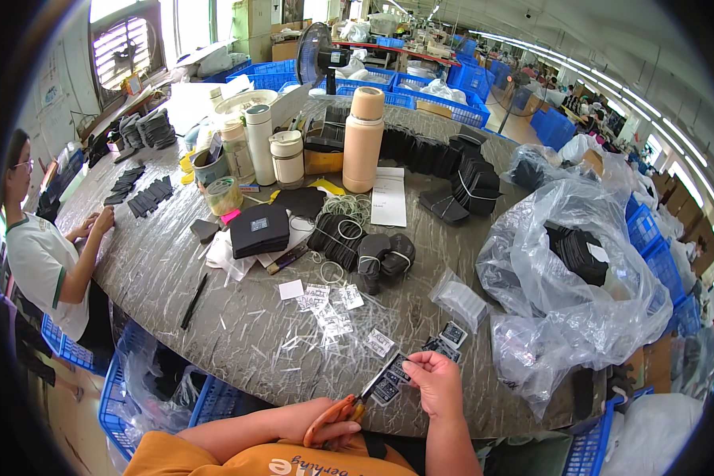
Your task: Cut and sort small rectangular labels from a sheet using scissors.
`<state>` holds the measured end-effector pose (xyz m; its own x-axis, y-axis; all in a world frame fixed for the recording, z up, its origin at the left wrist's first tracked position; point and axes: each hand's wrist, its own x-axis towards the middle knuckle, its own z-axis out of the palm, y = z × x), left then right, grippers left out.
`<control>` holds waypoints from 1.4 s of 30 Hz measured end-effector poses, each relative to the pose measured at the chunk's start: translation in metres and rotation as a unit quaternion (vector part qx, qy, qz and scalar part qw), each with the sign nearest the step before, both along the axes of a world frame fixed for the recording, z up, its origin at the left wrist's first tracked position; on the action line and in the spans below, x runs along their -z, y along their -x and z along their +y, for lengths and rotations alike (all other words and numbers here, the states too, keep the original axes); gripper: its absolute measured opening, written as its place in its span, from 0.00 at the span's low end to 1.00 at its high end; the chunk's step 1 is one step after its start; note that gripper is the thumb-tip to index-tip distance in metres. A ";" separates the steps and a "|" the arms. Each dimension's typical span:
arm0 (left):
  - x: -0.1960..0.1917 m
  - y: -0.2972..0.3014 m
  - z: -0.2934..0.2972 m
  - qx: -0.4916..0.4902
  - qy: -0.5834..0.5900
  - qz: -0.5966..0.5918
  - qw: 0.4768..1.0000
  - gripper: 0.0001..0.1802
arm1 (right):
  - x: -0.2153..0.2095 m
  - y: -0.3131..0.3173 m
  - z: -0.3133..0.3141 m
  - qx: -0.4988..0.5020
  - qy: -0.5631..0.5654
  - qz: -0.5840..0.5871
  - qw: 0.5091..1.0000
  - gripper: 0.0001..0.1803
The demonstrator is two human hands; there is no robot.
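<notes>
Left hand (331,429) grips scissors (349,408); right hand (432,374) pinches label strip (392,381).

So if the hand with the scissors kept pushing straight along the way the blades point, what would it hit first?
The left hand aims its orange-handled scissors up and to the right. First in line is the small black label pinched by the right hand; the blade tips seem already at it, though depth is unclear.

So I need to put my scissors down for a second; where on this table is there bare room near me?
Bare tabletop lies left of the cut labels, around the black pen. A smaller patch sits between the bundled black pieces and the clear plastic bags. It is crowded in front of the right hand, and behind by the bottles.
</notes>
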<state>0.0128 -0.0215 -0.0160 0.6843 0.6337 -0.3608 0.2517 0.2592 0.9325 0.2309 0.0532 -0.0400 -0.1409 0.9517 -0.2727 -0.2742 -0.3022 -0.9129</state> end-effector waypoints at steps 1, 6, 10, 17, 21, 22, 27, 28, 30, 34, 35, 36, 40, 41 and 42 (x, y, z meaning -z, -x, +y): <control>-0.005 -0.001 -0.001 -0.009 0.001 0.006 1.000 0.21 | 0.000 0.000 0.000 -0.001 -0.001 -0.001 1.000 0.06; -0.010 -0.001 0.001 -0.011 0.021 0.009 1.000 0.21 | 0.002 -0.001 0.001 -0.002 -0.001 0.002 1.000 0.06; -0.012 -0.001 0.001 -0.040 0.072 0.029 0.996 0.21 | 0.008 -0.007 0.003 0.027 -0.027 -0.042 0.998 0.07; -0.019 -0.002 0.003 -0.078 0.056 0.030 0.995 0.22 | 0.027 -0.041 0.018 0.139 -0.137 -0.408 0.892 0.09; -0.009 -0.001 0.001 -0.087 0.055 0.016 0.995 0.22 | 0.021 -0.040 0.016 0.149 -0.169 -0.547 0.806 0.12; -0.011 -0.001 0.001 -0.088 0.037 0.025 0.995 0.22 | 0.020 -0.040 0.016 0.149 -0.169 -0.547 0.806 0.12; -0.022 0.002 0.006 -0.121 0.007 0.040 0.992 0.21 | 0.007 -0.029 0.002 0.182 -0.311 -0.628 0.690 0.11; -0.022 0.002 0.004 -0.124 0.007 0.041 0.991 0.21 | 0.002 -0.023 -0.006 0.181 -0.312 -0.626 0.691 0.11; -0.019 0.002 0.006 -0.178 0.020 0.045 0.983 0.20 | 0.002 -0.009 -0.023 0.001 -0.283 -0.559 0.779 0.12; -0.017 0.002 0.006 -0.201 0.014 0.073 0.977 0.19 | 0.011 0.007 -0.036 -0.055 -0.284 -0.556 0.779 0.12; -0.015 0.003 0.005 -0.202 0.014 0.074 0.976 0.19 | 0.013 0.007 -0.036 -0.056 -0.284 -0.551 0.782 0.13; -0.012 0.004 0.004 -0.205 0.002 0.070 0.976 0.19 | 0.014 0.008 -0.036 -0.058 -0.284 -0.547 0.786 0.13; 0.001 0.007 0.001 -0.203 -0.010 0.077 0.976 0.18 | 0.013 0.008 -0.032 -0.069 -0.249 -0.520 0.814 0.13; -0.002 0.008 0.002 -0.202 -0.009 0.077 0.976 0.18 | 0.014 0.008 -0.031 -0.057 -0.221 -0.501 0.835 0.13; -0.008 0.008 0.004 -0.182 0.005 0.091 0.979 0.17 | 0.015 0.007 -0.030 -0.044 -0.193 -0.482 0.854 0.13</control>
<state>0.0047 -0.0177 -0.0080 0.3379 0.8189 -0.4640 0.3027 0.3722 0.8774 0.2243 0.0236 -0.0548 -0.1042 0.9941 0.0290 0.6688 0.0916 -0.7378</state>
